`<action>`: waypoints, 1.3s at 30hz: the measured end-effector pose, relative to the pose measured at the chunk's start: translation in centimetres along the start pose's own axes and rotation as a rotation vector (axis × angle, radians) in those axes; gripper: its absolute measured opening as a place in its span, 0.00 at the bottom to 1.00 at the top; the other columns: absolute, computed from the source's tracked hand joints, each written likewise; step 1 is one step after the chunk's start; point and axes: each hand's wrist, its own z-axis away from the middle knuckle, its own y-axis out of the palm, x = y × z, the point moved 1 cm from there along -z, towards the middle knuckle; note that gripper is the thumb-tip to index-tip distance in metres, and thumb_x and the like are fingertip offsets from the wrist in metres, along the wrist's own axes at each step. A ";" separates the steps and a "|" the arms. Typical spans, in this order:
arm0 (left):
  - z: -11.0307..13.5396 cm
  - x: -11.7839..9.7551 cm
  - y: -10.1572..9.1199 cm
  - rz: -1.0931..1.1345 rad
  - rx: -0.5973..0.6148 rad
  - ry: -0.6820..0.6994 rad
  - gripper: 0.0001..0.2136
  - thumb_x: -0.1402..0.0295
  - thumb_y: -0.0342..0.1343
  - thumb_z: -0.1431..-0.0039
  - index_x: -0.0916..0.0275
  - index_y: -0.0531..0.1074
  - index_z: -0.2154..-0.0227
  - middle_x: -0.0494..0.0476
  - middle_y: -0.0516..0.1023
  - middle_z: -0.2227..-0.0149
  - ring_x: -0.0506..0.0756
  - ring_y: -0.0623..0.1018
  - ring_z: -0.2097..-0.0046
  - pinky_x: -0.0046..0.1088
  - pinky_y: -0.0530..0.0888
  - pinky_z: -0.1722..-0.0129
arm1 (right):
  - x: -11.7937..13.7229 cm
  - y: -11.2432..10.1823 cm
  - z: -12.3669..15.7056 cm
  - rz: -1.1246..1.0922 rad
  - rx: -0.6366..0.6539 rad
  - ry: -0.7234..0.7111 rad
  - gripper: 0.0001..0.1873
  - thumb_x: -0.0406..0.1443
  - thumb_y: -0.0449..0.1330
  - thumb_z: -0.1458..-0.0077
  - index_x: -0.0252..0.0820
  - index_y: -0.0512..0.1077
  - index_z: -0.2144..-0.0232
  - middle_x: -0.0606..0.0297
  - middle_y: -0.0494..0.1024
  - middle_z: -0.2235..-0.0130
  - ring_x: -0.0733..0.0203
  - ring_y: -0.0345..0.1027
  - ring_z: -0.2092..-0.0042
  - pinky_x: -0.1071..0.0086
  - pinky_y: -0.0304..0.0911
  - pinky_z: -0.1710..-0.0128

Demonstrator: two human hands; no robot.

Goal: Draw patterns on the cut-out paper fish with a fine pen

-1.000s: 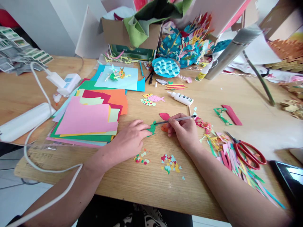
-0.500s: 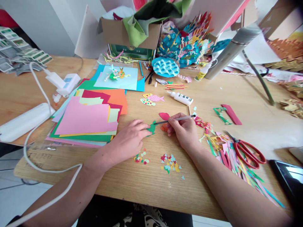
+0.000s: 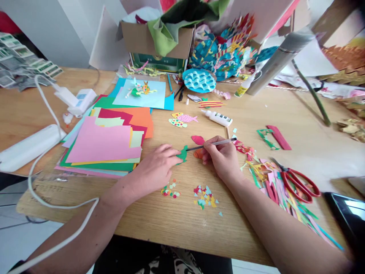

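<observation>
My right hand [image 3: 221, 154] pinches a slim pen [image 3: 225, 142], whose tip meets the edge of a small green paper cutout [image 3: 183, 154], perhaps a turtle. Flat on the table, my left hand [image 3: 159, 163] presses that cutout with its fingertips, fingers stretched out. Just beyond lies a red paper fish [image 3: 197, 140]. An orange paper fish [image 3: 197, 153] is partly covered by my right fingers. Farther back are a pink dotted fish [image 3: 188, 118] and a white spotted fish [image 3: 177, 123]. Nearer me sit paper dots [image 3: 171, 192] and a heap of tiny paper triangles [image 3: 205, 197].
Coloured paper sheets [image 3: 104, 140] are stacked at left, beside a white cable [image 3: 37, 152]. Red-handled scissors [image 3: 299, 185] lie on paper scraps [image 3: 278, 186] at right. Behind are a glue bottle [image 3: 219, 118], a blue wavy disc [image 3: 199, 81], a cardboard box [image 3: 182, 42] and a grey tube [image 3: 279, 62].
Both hands stay almost in place. The pen has shifted very slightly at the green cutout; everything else looks the same.
</observation>
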 end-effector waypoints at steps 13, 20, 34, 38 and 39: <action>0.0 0.1 0.1 0.004 -0.011 0.004 0.25 0.86 0.48 0.50 0.64 0.76 0.51 0.57 0.76 0.44 0.61 0.67 0.40 0.45 0.68 0.38 | 0.0 0.0 0.0 -0.012 -0.013 0.003 0.14 0.41 0.67 0.55 0.42 0.66 0.75 0.71 0.72 0.84 0.68 0.62 0.86 0.76 0.60 0.89; 0.1 -0.1 -0.2 -0.009 0.005 -0.005 0.25 0.86 0.48 0.50 0.64 0.76 0.51 0.57 0.75 0.44 0.61 0.67 0.40 0.46 0.68 0.39 | 0.0 0.0 0.0 0.002 -0.009 0.020 0.14 0.41 0.67 0.55 0.43 0.66 0.75 0.71 0.72 0.84 0.67 0.63 0.86 0.75 0.61 0.88; 0.0 0.0 -0.1 -0.005 0.020 -0.016 0.25 0.86 0.48 0.49 0.63 0.76 0.50 0.56 0.75 0.43 0.60 0.66 0.39 0.45 0.66 0.38 | 0.1 0.0 0.0 0.007 -0.019 0.020 0.14 0.41 0.67 0.55 0.43 0.66 0.76 0.71 0.72 0.84 0.67 0.63 0.86 0.75 0.61 0.88; 0.0 -0.1 -0.2 0.000 0.025 -0.020 0.25 0.86 0.48 0.49 0.64 0.76 0.50 0.57 0.75 0.43 0.61 0.66 0.39 0.46 0.67 0.38 | 0.1 0.0 0.1 0.018 -0.026 0.026 0.14 0.41 0.67 0.55 0.43 0.66 0.76 0.71 0.72 0.84 0.67 0.63 0.86 0.75 0.60 0.89; 0.0 -0.1 -0.2 0.000 0.026 -0.022 0.25 0.86 0.48 0.49 0.64 0.76 0.50 0.57 0.74 0.43 0.61 0.66 0.39 0.46 0.67 0.38 | 0.1 -0.1 0.1 0.018 -0.026 0.027 0.13 0.41 0.67 0.55 0.43 0.66 0.76 0.71 0.72 0.84 0.67 0.63 0.86 0.75 0.60 0.89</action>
